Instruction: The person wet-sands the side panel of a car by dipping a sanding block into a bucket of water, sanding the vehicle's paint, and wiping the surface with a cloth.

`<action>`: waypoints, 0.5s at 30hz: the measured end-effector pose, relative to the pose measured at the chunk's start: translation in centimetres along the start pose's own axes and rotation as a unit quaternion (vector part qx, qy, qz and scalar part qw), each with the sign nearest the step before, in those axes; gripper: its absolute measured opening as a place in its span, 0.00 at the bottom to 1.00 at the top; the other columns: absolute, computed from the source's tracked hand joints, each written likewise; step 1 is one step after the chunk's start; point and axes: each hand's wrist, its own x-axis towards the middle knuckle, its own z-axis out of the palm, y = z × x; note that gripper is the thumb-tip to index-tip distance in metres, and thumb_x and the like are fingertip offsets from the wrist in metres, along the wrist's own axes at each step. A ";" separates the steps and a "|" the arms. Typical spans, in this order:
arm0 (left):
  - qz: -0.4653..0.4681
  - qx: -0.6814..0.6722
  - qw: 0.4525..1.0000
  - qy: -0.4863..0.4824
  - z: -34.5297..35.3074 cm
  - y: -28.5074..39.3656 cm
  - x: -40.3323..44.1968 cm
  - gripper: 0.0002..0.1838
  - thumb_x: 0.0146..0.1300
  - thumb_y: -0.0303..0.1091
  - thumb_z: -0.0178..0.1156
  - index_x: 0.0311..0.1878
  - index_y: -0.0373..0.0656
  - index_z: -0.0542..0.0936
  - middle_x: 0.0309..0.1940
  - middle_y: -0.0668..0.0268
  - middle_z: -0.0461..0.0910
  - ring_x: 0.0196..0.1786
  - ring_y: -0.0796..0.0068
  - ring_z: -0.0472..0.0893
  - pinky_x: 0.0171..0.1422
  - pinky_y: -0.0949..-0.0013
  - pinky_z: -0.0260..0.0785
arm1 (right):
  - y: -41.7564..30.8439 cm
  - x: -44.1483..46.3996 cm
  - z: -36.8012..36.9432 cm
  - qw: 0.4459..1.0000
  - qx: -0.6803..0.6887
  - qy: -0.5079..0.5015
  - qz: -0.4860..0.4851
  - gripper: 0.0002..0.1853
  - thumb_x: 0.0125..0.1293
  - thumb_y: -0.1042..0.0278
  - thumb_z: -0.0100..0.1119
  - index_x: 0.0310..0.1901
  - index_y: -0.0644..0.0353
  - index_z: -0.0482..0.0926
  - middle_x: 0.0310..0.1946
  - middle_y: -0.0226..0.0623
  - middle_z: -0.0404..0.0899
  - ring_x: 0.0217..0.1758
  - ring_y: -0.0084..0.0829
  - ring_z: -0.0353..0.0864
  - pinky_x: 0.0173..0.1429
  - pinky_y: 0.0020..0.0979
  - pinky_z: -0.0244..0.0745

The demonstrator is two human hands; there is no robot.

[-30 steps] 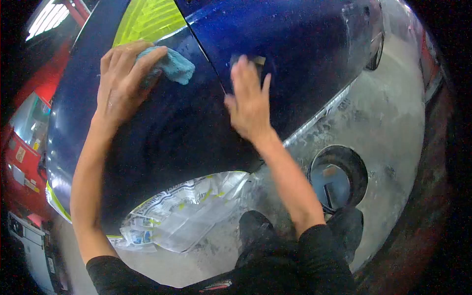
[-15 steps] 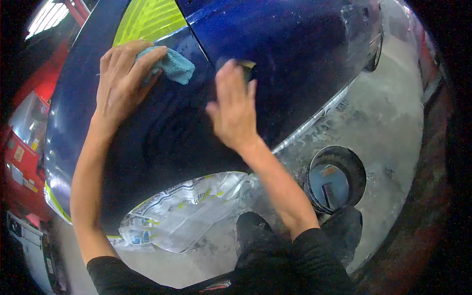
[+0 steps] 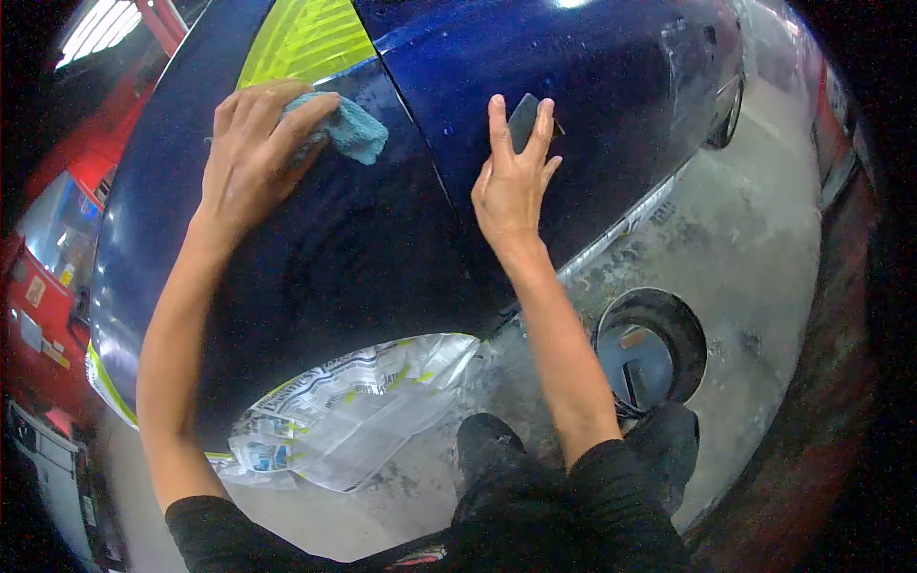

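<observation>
My left hand (image 3: 254, 158) is closed around a bunched light-blue cloth (image 3: 355, 131), resting on the dark blue car fender just below the masked area. My right hand (image 3: 517, 181) lies on the blue car door (image 3: 573, 72), right of the panel gap. Under its spread fingers is a dark grey piece of sandpaper (image 3: 522, 122), held against the paint; part of it shows between two fingers. The surface of the car (image 3: 353, 258) looks wet.
Yellow-green masking tape (image 3: 306, 43) covers a patch above my left hand. Printed masking plastic (image 3: 358, 411) covers the wheel area. A black bucket (image 3: 697, 334) with cloudy water and a dark object inside stands by my knee. Red equipment (image 3: 43, 296) is at the left.
My right hand has slid right across the panel gap onto the door with the sandpaper, its fingers now spread. My left hand keeps its hold on the cloth, with the view shifted slightly.
</observation>
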 end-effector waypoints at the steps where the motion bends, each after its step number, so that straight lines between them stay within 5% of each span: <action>1: -0.001 0.000 1.000 0.000 0.0 0.0 0.0 0.32 0.55 0.31 0.74 0.65 0.55 0.79 0.60 0.63 0.81 0.64 0.57 0.79 0.71 0.53 0.65 | -0.6 -0.4 0.1 1.000 0.005 0.000 0.001 0.40 0.70 0.77 0.56 0.82 0.39 0.60 0.82 0.67 0.38 0.84 0.72 0.45 0.71 0.85 0.51; 15: 0.001 0.002 1.000 -0.002 -0.1 0.0 0.1 0.32 0.56 0.30 0.74 0.65 0.55 0.79 0.59 0.63 0.81 0.64 0.56 0.79 0.70 0.52 0.65 | -4.6 -4.5 0.6 0.998 0.054 -0.019 -0.039 0.40 0.69 0.78 0.55 0.82 0.41 0.60 0.83 0.66 0.41 0.83 0.74 0.47 0.68 0.87 0.52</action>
